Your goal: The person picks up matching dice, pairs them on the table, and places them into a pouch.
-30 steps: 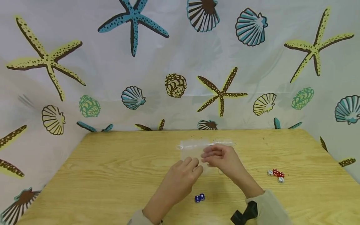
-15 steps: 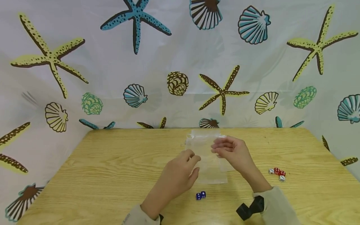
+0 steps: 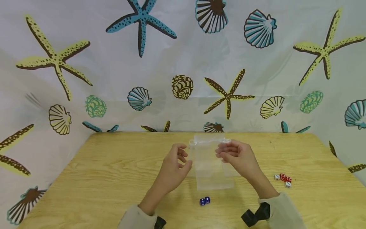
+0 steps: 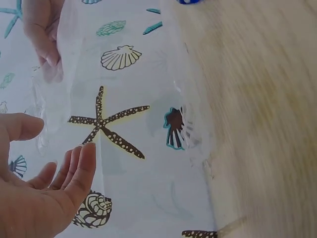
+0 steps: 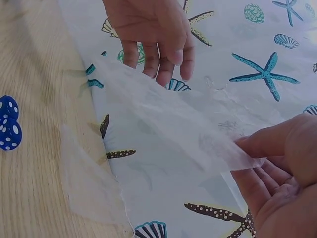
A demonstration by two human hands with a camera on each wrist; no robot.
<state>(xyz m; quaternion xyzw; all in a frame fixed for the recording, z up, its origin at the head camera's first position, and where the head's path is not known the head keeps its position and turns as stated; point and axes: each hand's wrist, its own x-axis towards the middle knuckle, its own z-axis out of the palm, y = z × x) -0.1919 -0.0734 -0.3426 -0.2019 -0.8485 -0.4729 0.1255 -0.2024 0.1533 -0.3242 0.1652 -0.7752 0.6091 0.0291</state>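
A thin, translucent bag [image 3: 212, 173] hangs spread out over the middle of the table, with a small clear loop at its upper left. My right hand [image 3: 239, 156] pinches its right edge between thumb and fingers, as the right wrist view also shows. On the other side, my left hand [image 3: 173, 168] is just left of the bag, fingers relaxed and thumb apart, holding nothing. In the left wrist view that hand [image 4: 47, 183] has a gap between thumb and fingertips. Two blue dice [image 3: 204, 201] sit together on the table below the bag's lower edge.
To the right on the wooden table [image 3: 120, 171] lies a cluster of red dice [image 3: 282, 177] and white dice [image 3: 288, 184]. A sea-shell patterned cloth [image 3: 160, 63] stands behind the table and along both sides. Black wrist straps [image 3: 255, 215] show at the sleeves.
The bag has come up and its lower part now hangs unfolded. My left hand has let go of it and moved slightly left, fingers loosening. My right hand has shifted right, still pinching the bag.
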